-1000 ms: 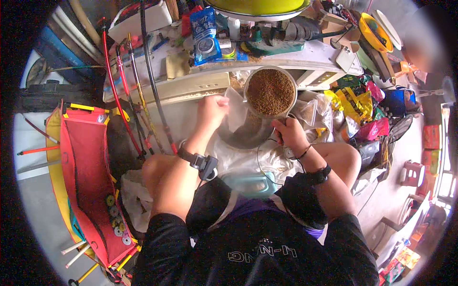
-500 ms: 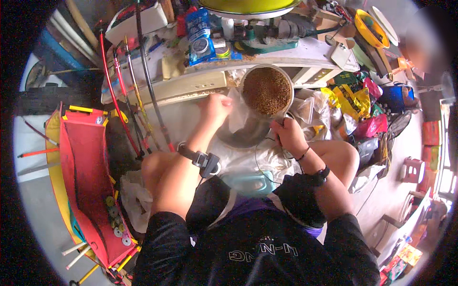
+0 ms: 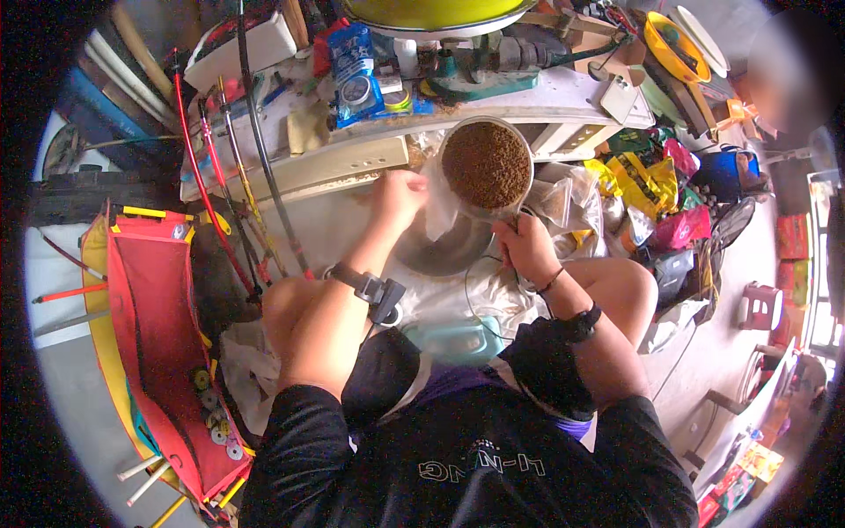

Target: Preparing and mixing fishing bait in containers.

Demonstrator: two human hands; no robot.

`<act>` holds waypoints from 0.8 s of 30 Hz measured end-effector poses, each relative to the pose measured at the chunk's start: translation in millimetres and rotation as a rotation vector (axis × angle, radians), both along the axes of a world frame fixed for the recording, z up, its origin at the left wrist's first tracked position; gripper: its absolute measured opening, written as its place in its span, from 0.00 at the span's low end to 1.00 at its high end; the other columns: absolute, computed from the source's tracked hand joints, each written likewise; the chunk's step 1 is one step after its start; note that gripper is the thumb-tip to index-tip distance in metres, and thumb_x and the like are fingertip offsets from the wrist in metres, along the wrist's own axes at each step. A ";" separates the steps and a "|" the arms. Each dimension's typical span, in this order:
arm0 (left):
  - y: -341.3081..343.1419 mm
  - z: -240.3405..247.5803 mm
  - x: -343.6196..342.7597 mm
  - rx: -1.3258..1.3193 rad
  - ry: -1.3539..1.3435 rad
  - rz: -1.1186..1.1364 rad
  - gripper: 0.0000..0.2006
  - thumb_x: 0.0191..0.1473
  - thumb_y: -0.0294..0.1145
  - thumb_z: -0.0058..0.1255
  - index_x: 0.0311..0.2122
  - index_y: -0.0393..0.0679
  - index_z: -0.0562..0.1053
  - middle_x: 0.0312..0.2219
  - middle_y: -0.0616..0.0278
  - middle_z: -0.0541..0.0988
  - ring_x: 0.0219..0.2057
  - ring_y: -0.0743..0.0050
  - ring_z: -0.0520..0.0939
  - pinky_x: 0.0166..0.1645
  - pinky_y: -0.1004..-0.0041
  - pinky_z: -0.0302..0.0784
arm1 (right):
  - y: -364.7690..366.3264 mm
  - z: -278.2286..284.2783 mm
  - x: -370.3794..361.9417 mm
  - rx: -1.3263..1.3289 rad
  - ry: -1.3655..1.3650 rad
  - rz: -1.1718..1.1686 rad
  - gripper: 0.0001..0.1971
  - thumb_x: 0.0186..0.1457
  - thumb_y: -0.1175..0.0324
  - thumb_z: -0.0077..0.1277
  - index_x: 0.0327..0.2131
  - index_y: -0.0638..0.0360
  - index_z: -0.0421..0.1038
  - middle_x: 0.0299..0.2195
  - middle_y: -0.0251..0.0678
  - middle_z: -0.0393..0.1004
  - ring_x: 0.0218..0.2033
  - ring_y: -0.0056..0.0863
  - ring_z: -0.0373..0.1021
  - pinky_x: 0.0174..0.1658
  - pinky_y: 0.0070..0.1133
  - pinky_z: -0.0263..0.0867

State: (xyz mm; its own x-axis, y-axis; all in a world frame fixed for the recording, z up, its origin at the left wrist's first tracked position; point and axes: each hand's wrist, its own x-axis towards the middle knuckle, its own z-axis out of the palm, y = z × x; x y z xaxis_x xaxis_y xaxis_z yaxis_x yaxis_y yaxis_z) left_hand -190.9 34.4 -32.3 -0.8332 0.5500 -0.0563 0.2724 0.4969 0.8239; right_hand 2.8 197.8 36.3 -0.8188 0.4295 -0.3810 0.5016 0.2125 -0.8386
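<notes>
My right hand (image 3: 530, 248) is closed round the handle of a round pan (image 3: 498, 212) full of small brown pellets (image 3: 486, 165). To its left, the fingers of my left hand (image 3: 398, 202) pinch the edge of a translucent plastic bag (image 3: 440, 209). That bag hangs beside the pan's left side; whether it has anything in it I cannot tell. Below both lies a wide grey metal basin (image 3: 449, 251), partly covered by the bag and pan. A thin dark cord runs down near my right hand.
Ahead stands a cluttered white bench (image 3: 405, 128) with a green-based machine (image 3: 484, 79) and a blue packet (image 3: 356, 75). Several rods (image 3: 238, 158) lean at the left, beside a red fabric case (image 3: 158, 326). Bags and packets (image 3: 629, 189) pile up at the right. A light-blue object (image 3: 453, 339) sits between my legs.
The pan has shifted slightly left and up in the picture, along with the surroundings as the view moved. Both hands keep their holds.
</notes>
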 end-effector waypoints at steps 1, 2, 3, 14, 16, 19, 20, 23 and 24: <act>0.7 -3.2 0.0 0.013 -0.019 0.011 0.11 0.43 0.22 0.59 0.35 0.33 0.78 0.26 0.54 0.82 0.25 0.74 0.83 0.32 0.75 0.78 | 1.0 -1.2 0.1 0.005 0.003 -0.001 0.19 0.58 0.62 0.47 0.17 0.63 0.65 0.11 0.33 0.66 0.12 0.24 0.64 0.18 0.25 0.60; 1.3 -5.9 0.1 0.027 -0.037 0.023 0.11 0.43 0.21 0.58 0.36 0.32 0.78 0.26 0.54 0.82 0.25 0.75 0.83 0.31 0.76 0.78 | 2.1 -2.7 0.1 0.009 0.007 0.001 0.19 0.58 0.62 0.47 0.17 0.63 0.65 0.11 0.33 0.66 0.12 0.24 0.65 0.18 0.25 0.60; 1.7 -8.2 0.7 0.039 -0.055 0.036 0.11 0.43 0.20 0.58 0.36 0.32 0.78 0.26 0.54 0.82 0.24 0.75 0.82 0.30 0.77 0.78 | 2.9 -4.1 0.1 -0.001 0.007 0.005 0.19 0.58 0.62 0.47 0.17 0.63 0.65 0.11 0.33 0.66 0.12 0.24 0.65 0.18 0.25 0.60; 6.5 -8.7 10.6 0.145 -0.148 0.133 0.12 0.43 0.23 0.60 0.36 0.34 0.78 0.27 0.58 0.82 0.26 0.77 0.81 0.32 0.77 0.78 | 4.9 -13.8 -2.1 0.079 0.030 -0.022 0.17 0.56 0.63 0.48 0.18 0.65 0.66 0.12 0.35 0.67 0.12 0.26 0.65 0.17 0.25 0.61; 6.6 -8.0 12.5 0.146 -0.166 0.138 0.11 0.44 0.23 0.60 0.36 0.34 0.78 0.27 0.58 0.82 0.26 0.78 0.81 0.32 0.77 0.77 | 4.9 -18.2 -2.1 0.127 0.052 -0.023 0.17 0.56 0.64 0.48 0.17 0.64 0.65 0.12 0.33 0.66 0.11 0.23 0.65 0.16 0.23 0.60; 5.7 -6.9 13.5 0.133 -0.204 0.154 0.12 0.43 0.25 0.60 0.36 0.35 0.79 0.27 0.58 0.82 0.26 0.76 0.82 0.33 0.77 0.77 | 5.2 -26.0 -3.5 0.244 0.093 -0.003 0.18 0.56 0.64 0.49 0.17 0.64 0.65 0.11 0.33 0.66 0.12 0.23 0.65 0.16 0.24 0.60; 5.1 -6.5 13.2 0.123 -0.209 0.159 0.12 0.42 0.26 0.60 0.36 0.37 0.79 0.27 0.57 0.82 0.27 0.75 0.82 0.34 0.76 0.77 | 5.1 -27.8 -3.4 0.258 0.095 -0.002 0.18 0.56 0.64 0.49 0.17 0.64 0.65 0.11 0.33 0.67 0.12 0.24 0.65 0.17 0.24 0.61; 4.1 -5.8 12.3 0.122 -0.215 0.172 0.12 0.41 0.28 0.60 0.35 0.38 0.79 0.27 0.57 0.83 0.28 0.74 0.83 0.34 0.76 0.77 | 4.2 -30.5 -3.2 0.328 0.085 0.004 0.18 0.56 0.63 0.49 0.17 0.65 0.65 0.11 0.34 0.67 0.12 0.25 0.66 0.17 0.25 0.61; 3.7 -5.7 12.1 0.119 -0.220 0.177 0.12 0.41 0.28 0.60 0.35 0.37 0.79 0.27 0.57 0.83 0.27 0.74 0.83 0.34 0.76 0.77 | 3.6 -30.5 -3.1 0.355 0.078 0.007 0.19 0.56 0.63 0.49 0.17 0.65 0.65 0.11 0.35 0.67 0.12 0.25 0.66 0.17 0.25 0.61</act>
